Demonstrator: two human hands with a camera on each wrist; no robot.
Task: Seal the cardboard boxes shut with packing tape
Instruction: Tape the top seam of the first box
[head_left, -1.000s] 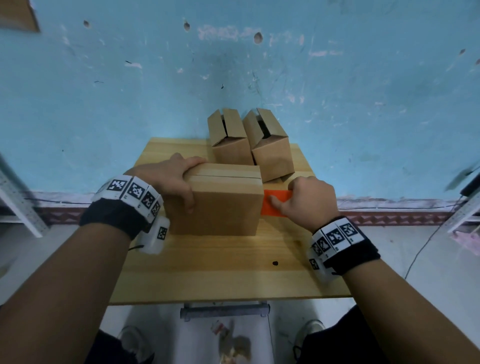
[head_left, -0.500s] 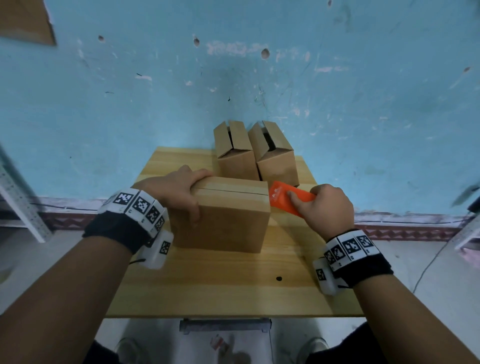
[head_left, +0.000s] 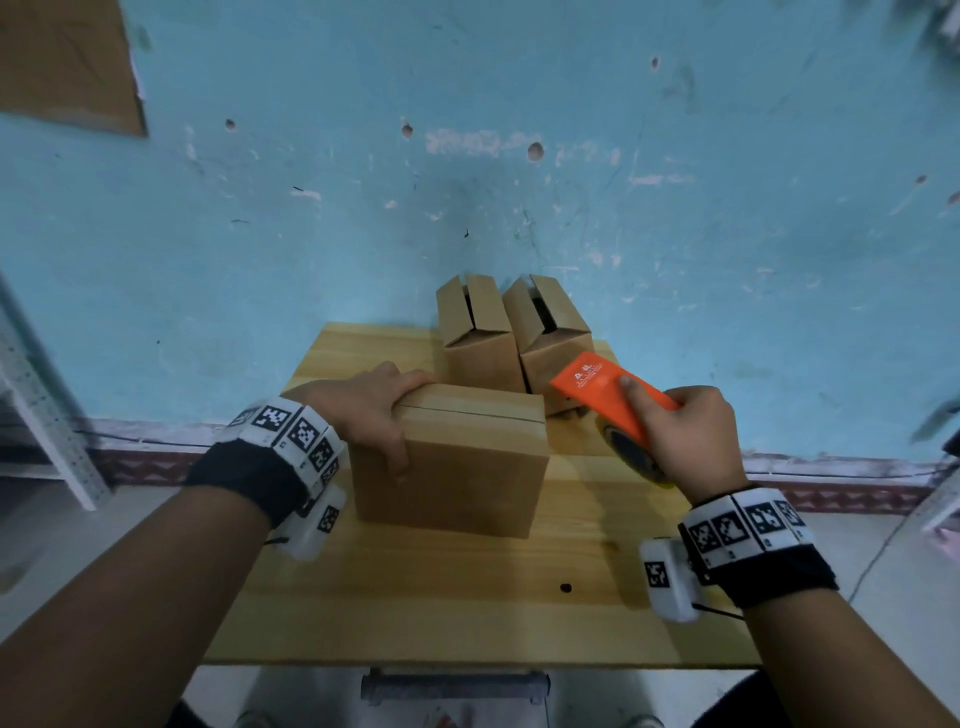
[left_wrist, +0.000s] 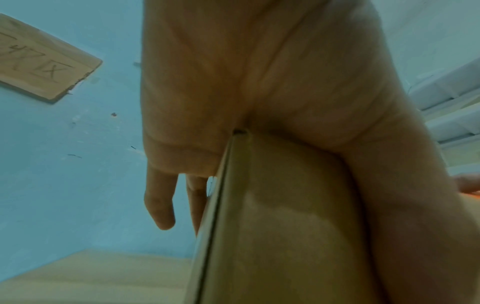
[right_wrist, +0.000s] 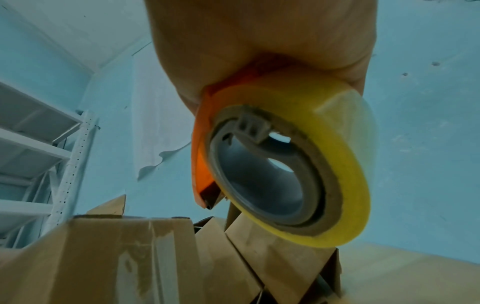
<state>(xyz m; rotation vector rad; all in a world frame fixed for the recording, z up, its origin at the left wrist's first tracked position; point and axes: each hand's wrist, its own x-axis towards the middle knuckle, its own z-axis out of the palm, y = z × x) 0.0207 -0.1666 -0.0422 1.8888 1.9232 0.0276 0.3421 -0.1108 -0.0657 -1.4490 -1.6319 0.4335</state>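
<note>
A closed cardboard box (head_left: 462, 462) stands in the middle of the wooden table (head_left: 467, 613). My left hand (head_left: 363, 410) grips its top left corner, fingers over the lid and thumb down the near face; the left wrist view shows the palm on that box (left_wrist: 272, 226) edge. My right hand (head_left: 685, 436) holds an orange tape dispenser (head_left: 608, 389) in the air to the right of the box, level with its top. The right wrist view shows the dispenser (right_wrist: 202, 148) carrying a yellowish tape roll (right_wrist: 298, 164).
Two smaller cardboard boxes (head_left: 478, 332) (head_left: 550, 332) with flaps ajar stand side by side at the table's back edge against the blue wall. White metal shelving (head_left: 36, 410) stands at the far left. A cable (head_left: 878, 551) runs along the floor at right.
My right hand has lifted the orange dispenser from the table beside the box up and a little right, tilting its nose upward. The left hand has kept its hold on the box.
</note>
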